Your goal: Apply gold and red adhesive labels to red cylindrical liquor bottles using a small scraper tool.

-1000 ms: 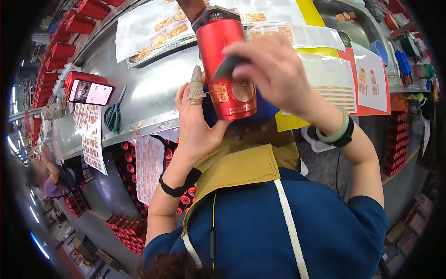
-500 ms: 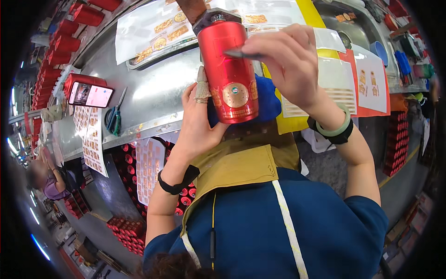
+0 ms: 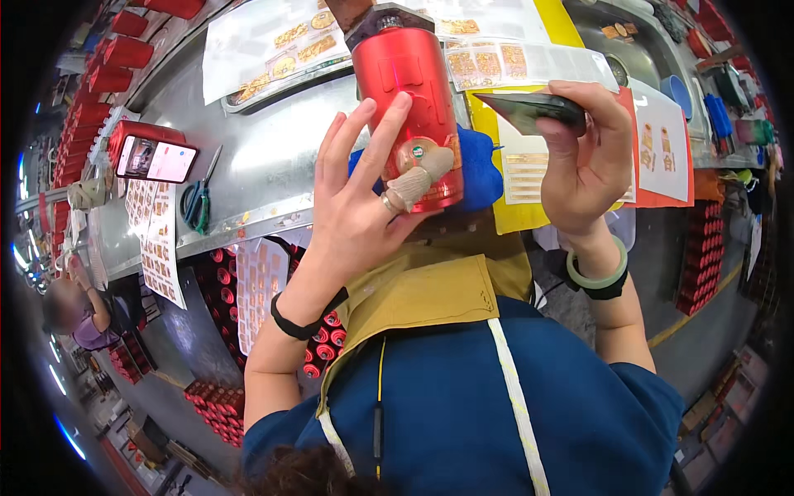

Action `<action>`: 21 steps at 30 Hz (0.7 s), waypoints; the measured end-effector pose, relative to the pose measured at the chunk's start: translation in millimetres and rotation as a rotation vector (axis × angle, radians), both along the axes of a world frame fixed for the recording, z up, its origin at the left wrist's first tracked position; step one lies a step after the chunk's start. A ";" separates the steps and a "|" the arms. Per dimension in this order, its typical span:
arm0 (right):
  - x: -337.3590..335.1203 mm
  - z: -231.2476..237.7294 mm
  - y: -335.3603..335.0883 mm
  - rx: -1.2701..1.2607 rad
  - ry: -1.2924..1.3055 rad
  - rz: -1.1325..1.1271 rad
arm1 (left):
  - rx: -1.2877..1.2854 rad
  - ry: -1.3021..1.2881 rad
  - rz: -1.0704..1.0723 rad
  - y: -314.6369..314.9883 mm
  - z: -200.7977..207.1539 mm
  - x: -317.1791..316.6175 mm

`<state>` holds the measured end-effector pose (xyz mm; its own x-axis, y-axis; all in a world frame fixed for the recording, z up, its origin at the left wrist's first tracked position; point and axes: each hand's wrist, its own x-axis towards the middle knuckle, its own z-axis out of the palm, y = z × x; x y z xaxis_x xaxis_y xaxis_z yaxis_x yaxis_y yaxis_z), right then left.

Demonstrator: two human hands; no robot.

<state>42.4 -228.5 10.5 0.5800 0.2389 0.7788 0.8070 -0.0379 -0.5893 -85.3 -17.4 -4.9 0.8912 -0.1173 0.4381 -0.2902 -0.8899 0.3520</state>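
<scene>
A shiny red bottle [image 3: 403,78] with a round gold emblem lies in front of me, its base toward me on a blue cloth [image 3: 480,169]. Its neck end meets a dark metal fixture [image 3: 385,18]. My left hand [image 3: 356,186] rests on the bottle, fingers outstretched and spread; one finger wears a beige wrap and a ring. The wrapped finger covers part of the emblem. To the right of the bottle and apart from it, my right hand [image 3: 589,153] is closed on a dark, flat, pointed tool [image 3: 538,107], pinched between thumb and fingers.
Sheets of gold stickers [image 3: 289,50] lie beyond the bottle on a metal bench [image 3: 265,153]. At left are a phone [image 3: 155,159] leaning on a red container and green-handled scissors [image 3: 197,202]. Yellow and red sheets [image 3: 678,186] lie at right. A person [image 3: 87,318] is far left.
My right hand has drawn the tool off the bottle to the right and turned it. My left hand has shifted from the bottle's side onto its front, fingers spreading.
</scene>
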 end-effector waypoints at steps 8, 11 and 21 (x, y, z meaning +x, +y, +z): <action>-10.8 -14.4 -14.2 -0.076 0.054 -0.050 | 0.047 -0.261 -0.110 12.1 -24.7 -5.6; -19.3 -20.3 -13.5 -0.076 0.174 -0.076 | -0.187 -0.172 -0.021 3.0 -23.1 -13.1; -60.9 -25.8 8.1 -0.066 0.677 0.094 | -0.925 0.238 0.000 -9.0 -37.9 -16.9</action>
